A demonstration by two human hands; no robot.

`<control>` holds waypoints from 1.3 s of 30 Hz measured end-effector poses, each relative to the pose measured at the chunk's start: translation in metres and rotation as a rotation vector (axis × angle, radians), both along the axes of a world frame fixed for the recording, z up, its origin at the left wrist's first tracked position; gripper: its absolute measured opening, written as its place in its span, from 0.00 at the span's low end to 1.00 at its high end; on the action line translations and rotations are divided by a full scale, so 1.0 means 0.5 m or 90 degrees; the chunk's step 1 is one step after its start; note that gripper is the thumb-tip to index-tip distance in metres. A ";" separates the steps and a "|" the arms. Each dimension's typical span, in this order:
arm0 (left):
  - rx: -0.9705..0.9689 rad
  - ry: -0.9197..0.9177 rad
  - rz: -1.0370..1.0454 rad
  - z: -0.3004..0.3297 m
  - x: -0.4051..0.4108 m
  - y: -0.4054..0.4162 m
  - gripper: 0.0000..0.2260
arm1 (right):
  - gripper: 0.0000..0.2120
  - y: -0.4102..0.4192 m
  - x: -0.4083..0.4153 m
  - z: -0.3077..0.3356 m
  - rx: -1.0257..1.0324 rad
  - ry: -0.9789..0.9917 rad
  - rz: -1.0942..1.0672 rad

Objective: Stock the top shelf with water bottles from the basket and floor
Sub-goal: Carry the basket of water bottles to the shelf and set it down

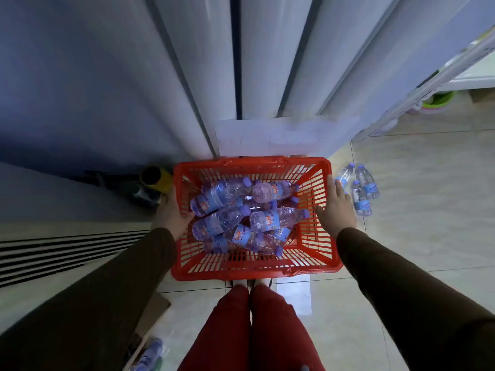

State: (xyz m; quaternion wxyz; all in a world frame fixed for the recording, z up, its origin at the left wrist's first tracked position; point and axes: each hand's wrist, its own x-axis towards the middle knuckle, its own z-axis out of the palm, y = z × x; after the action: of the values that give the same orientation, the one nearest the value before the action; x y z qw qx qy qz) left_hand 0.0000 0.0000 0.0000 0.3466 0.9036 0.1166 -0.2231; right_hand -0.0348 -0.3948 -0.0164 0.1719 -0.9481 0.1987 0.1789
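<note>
At frame centre I see one red basket holding roughly nine water bottles, heaped lying down, with blue labels whose writing I cannot read. My left hand grips its left rim; my right hand rests with straight fingers at the right rim. Right of centre, three floor bottles stand on the tiles.

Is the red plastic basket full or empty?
Partly full: the red plastic basket holds a pile of clear water bottles, well below its rim.
</note>
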 end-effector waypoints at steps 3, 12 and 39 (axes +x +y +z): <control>-0.027 0.045 0.081 -0.022 -0.005 -0.002 0.22 | 0.38 0.001 0.003 -0.013 0.052 -0.024 -0.058; 0.128 0.123 0.097 -0.074 -0.018 0.018 0.10 | 0.49 -0.028 -0.027 -0.046 0.027 -0.004 -0.026; 0.118 -0.009 -0.078 0.103 -0.209 -0.663 0.15 | 0.38 -0.735 -0.390 0.144 0.080 0.012 -0.151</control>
State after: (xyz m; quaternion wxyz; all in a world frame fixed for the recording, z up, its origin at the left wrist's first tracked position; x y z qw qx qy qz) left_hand -0.1044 -0.3314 0.0515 0.2480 0.9388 0.0791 -0.2257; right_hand -0.2297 -0.7625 0.0556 0.2490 -0.9037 0.2993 0.1784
